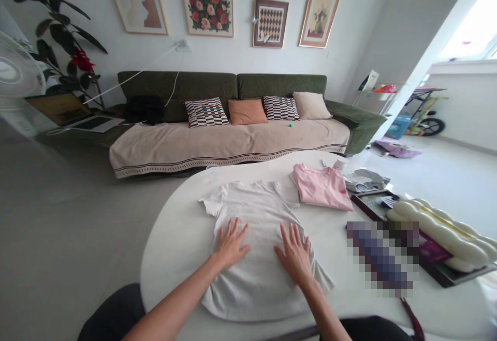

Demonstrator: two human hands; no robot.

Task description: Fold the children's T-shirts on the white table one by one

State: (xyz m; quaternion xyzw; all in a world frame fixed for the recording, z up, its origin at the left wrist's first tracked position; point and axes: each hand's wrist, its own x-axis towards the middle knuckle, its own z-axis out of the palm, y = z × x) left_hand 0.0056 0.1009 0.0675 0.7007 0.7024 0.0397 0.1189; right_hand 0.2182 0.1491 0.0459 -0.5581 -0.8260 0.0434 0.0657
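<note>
A light grey short-sleeved T-shirt lies spread on the white round table, its neck toward the sofa and its hem toward me. My left hand rests flat on the left side of the shirt, fingers spread. On the shirt's right side lies my right hand, also flat with its fingers apart. Neither hand grips the cloth. Just beyond the shirt's right sleeve sits a folded pink shirt.
On the table's right are a dark tray bearing a cream puffy object, a blurred-out dark long item and a clear plastic package. Behind the table stands a green sofa with cushions. A laptop is at left.
</note>
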